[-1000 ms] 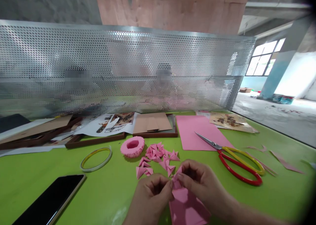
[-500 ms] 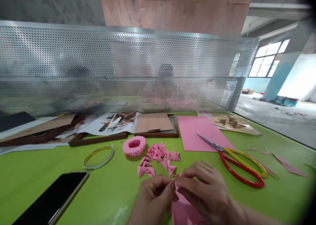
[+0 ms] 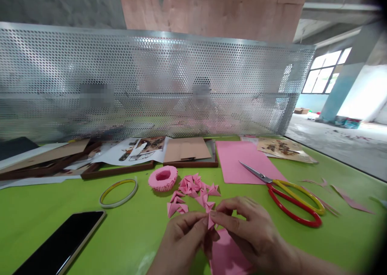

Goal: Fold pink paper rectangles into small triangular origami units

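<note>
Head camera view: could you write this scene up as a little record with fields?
Left hand: pinches pink paper in its fingers
Right hand: pinches the same paper
Nearest: folded pink triangles, pink paper bowl
Table: green, with scissors, phone, ring, pink sheet
Behind: perforated metal screen

Logged from my station: pink paper strip (image 3: pixel 228 253), partly hidden by left hand (image 3: pixel 181 242) and right hand (image 3: pixel 248 230), lower end cut off by frame; black phone (image 3: pixel 60 242), also cut off; two people (image 3: pixel 199 114) blurred behind perforated metal screen (image 3: pixel 151 65).
</note>
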Motion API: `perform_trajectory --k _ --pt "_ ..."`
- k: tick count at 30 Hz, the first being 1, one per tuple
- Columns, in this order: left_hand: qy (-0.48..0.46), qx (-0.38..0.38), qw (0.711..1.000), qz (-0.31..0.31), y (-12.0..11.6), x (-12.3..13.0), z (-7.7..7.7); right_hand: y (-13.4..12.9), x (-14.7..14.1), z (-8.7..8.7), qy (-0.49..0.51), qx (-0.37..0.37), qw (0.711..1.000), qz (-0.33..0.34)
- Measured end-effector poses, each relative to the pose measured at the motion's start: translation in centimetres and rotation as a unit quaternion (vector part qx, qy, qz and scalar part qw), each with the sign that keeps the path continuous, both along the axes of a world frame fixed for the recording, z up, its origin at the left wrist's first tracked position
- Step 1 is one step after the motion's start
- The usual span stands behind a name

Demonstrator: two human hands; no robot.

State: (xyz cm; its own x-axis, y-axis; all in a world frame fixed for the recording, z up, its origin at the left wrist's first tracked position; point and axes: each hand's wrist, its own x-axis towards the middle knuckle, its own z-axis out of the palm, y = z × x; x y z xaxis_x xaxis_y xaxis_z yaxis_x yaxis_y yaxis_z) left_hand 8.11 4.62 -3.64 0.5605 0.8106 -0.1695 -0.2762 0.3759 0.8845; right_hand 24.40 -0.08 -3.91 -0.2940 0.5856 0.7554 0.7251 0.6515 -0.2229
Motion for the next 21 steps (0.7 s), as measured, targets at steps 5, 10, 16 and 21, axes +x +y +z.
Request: perform_trajectory --k 5,10,16,21 --pt "-0.044 -0.053 0.997 0.022 -0.3 0.0 0.0 0.0 0.1 -0.3 0.024 -0.015 0.999 0.024" --pt "-0.019 -0.003 0.999 -0.037 -0.2 0.0 0.4 0.0 -0.1 -0.6 0.069 -0.058 0.995 0.039" --pt "0.067 0.042 0.996 -0.040 0.6 0.0 0.1 0.1 -1.0 0.3 0.203 -0.174 0.963 0.031" --pt "0.094 0.062 0.993 -0.028 0.5 0.1 -0.2 0.3 -1.2 0.7 0.209 -0.222 0.952 -0.006"
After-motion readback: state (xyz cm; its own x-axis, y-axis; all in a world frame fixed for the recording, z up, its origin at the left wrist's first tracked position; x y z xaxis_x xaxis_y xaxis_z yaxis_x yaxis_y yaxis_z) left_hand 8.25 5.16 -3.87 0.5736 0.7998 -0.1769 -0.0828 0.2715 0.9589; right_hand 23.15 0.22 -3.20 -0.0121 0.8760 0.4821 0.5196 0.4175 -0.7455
